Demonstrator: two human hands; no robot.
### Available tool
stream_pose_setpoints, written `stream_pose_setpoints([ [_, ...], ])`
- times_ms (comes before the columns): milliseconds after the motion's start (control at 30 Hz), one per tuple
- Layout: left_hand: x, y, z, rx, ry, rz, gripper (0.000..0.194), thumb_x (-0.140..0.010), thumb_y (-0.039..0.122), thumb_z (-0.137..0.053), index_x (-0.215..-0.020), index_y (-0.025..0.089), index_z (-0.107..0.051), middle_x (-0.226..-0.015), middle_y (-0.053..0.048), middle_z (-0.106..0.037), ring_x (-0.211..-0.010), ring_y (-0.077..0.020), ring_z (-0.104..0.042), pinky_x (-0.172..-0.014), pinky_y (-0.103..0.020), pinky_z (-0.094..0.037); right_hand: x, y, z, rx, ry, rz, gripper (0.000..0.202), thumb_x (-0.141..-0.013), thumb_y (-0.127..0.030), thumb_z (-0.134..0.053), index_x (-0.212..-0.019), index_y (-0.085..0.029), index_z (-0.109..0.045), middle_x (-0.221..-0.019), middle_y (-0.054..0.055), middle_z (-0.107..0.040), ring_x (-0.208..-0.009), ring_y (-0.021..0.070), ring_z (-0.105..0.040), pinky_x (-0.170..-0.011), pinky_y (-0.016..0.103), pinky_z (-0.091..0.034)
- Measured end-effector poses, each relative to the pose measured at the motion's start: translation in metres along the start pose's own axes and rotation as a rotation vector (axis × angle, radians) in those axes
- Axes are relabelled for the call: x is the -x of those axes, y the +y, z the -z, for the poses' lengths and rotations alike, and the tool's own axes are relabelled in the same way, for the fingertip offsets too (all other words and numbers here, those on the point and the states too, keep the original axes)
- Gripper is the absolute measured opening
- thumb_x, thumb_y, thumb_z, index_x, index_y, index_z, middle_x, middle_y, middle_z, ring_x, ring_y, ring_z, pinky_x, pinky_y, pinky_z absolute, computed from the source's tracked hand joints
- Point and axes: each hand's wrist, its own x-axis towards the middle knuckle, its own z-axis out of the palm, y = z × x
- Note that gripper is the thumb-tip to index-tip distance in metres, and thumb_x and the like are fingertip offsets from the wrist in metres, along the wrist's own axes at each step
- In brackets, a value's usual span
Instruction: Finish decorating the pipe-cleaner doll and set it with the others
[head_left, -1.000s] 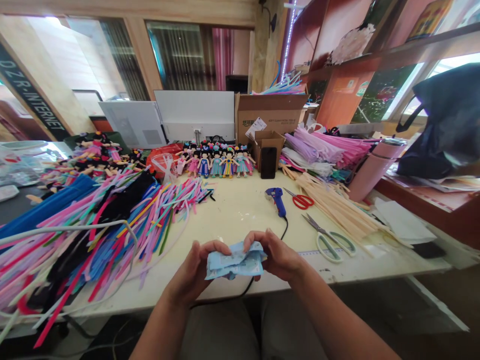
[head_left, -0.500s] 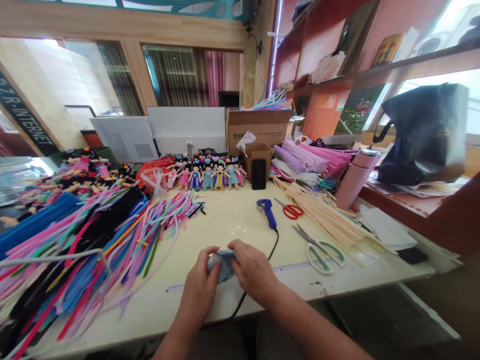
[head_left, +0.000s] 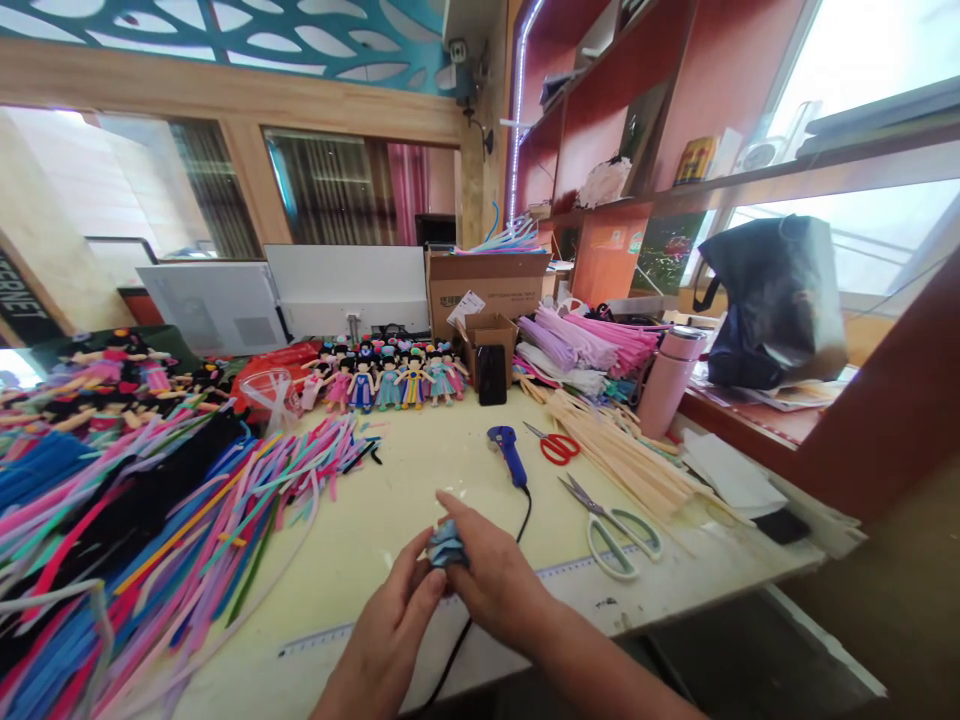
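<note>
Between both hands, above the table's front part, is a small light blue piece (head_left: 448, 545) that looks like folded pipe cleaners. My left hand (head_left: 396, 612) pinches its left side between thumb and fingers. My right hand (head_left: 491, 575) is closed round its right side, with the index finger stretched out past the top. The fingers cover much of the piece. Beyond the hands lies a blue glue gun (head_left: 508, 455), its black cord running under my right hand. To its right are red-handled scissors (head_left: 559, 447) and larger scissors with white-green handles (head_left: 613, 540).
Loose coloured pipe cleaners (head_left: 225, 510) heap on the left; beige ones (head_left: 622, 455) lie on the right. Several small dolls (head_left: 386, 380) stand at the back, beside a black phone (head_left: 492, 375). A pink flask (head_left: 670, 385) stands back right. A ruler (head_left: 319, 638) lies along the front.
The head view has turned slightly right and up. My right index finger has stretched out, and the light blue piece looks more compact and turned in my fingers.
</note>
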Motion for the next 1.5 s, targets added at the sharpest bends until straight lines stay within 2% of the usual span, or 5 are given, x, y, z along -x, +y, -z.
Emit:
stream_pose_setpoints([
  [433, -0.023, 0.042, -0.002, -0.410, 0.016, -0.449, 0.029, -0.078, 0.035, -0.060, -0.053, 0.022, -0.052, -0.054, 0.000, -0.055, -0.049, -0.0136, -0.048, -0.050, -0.025, -0.034, -0.007, -0.008, 0.029, -0.681, -0.184, -0.410, 0.100, -0.056, -0.011, -0.073, -0.144, -0.024, -0.029, -0.084, -0.002, -0.063, -0.064, 0.0114, -0.056, -0.058, 0.023, -0.046],
  [600, -0.027, 0.045, -0.013, -0.389, -0.071, -0.541, 0.026, -0.080, 0.033, -0.060, -0.058, 0.023, -0.050, -0.059, -0.001, -0.057, -0.056, -0.0158, -0.052, -0.056, -0.026, -0.039, -0.013, -0.016, 0.040, -0.782, -0.514, -0.385, 0.038, -0.068, -0.013, -0.052, -0.105, -0.017, -0.057, -0.061, -0.005, -0.055, -0.048, 0.0089, -0.051, -0.045, 0.018, -0.039],
  [800, -0.030, 0.047, -0.028, -0.237, 0.093, -0.590, 0.015, -0.077, 0.037, -0.060, -0.080, 0.024, -0.053, -0.101, -0.009, -0.061, -0.094, -0.0261, -0.055, -0.082, -0.036, -0.044, -0.017, -0.026, 0.056, -0.669, -0.290, -0.114, 0.047, -0.064, -0.008, -0.060, -0.109, -0.020, -0.054, -0.077, -0.005, -0.046, -0.064, 0.0074, -0.041, -0.058, 0.019, -0.037],
  [1267, -0.119, 0.038, -0.024, -0.044, 0.015, -0.136, 0.033, -0.076, 0.053, -0.047, -0.068, 0.021, -0.053, -0.065, 0.000, -0.054, -0.067, -0.0185, -0.053, -0.064, -0.029, -0.041, -0.076, 0.002, 0.133, -0.646, 0.138, -0.259, 0.033, -0.071, -0.047, -0.067, -0.084, -0.017, -0.064, -0.081, 0.003, -0.059, -0.070, 0.0129, -0.055, -0.058, 0.025, -0.045],
  [1500, -0.169, 0.004, -0.027, 0.037, -0.050, 0.011, 0.034, -0.068, 0.055, -0.049, -0.064, 0.021, -0.050, -0.065, -0.001, -0.057, -0.060, -0.0163, -0.054, -0.058, -0.027, -0.040, -0.152, 0.015, 0.170, -0.536, 0.420, -0.211, 0.039, -0.069, -0.056, -0.066, -0.072, -0.020, -0.053, -0.045, -0.011, -0.032, -0.035, 0.0036, -0.021, -0.034, 0.017, -0.010],
])
